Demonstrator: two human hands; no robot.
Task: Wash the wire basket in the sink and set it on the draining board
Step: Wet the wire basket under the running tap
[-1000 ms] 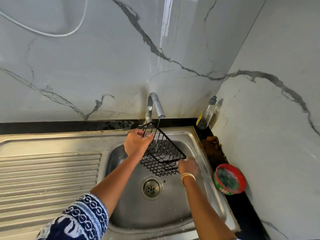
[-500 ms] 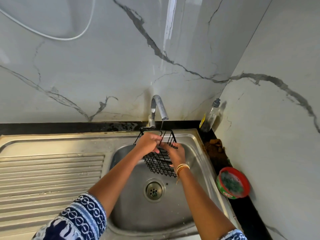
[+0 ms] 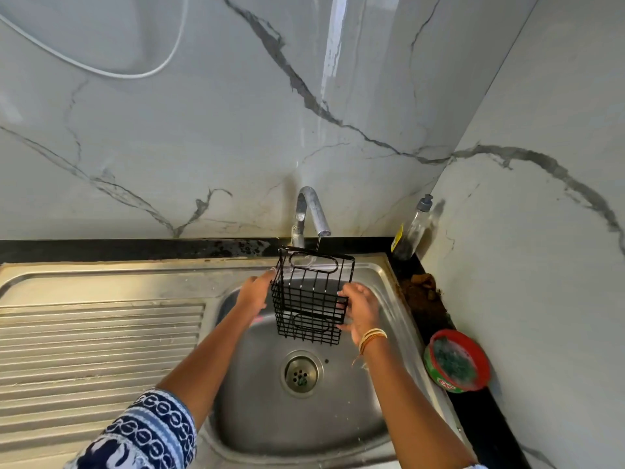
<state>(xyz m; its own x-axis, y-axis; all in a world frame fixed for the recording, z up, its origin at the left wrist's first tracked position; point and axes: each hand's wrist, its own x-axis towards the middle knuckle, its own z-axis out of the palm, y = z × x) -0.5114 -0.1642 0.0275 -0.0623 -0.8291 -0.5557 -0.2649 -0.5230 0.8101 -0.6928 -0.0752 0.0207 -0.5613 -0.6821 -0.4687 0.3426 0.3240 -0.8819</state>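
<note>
- Head view: the black wire basket (image 3: 311, 297) is held up over the sink (image 3: 378, 411), right under the tap (image 3: 313, 211) — a thin stream of water lands on its top edge.
- Left hand (image 3: 253, 292) is against the basket's left side; fingers are hidden behind the wire, so I can't tell how tight the grip is.
- Right hand (image 3: 362, 309) has its fingers curled round the right edge, clearly holding it.
- Compared to half a second ago, the basket's been turned so its flat gridded face points at the camera — the hands have spread out to opposite sides.
- Draining board (image 3: 98, 346) sits to the left.
</note>
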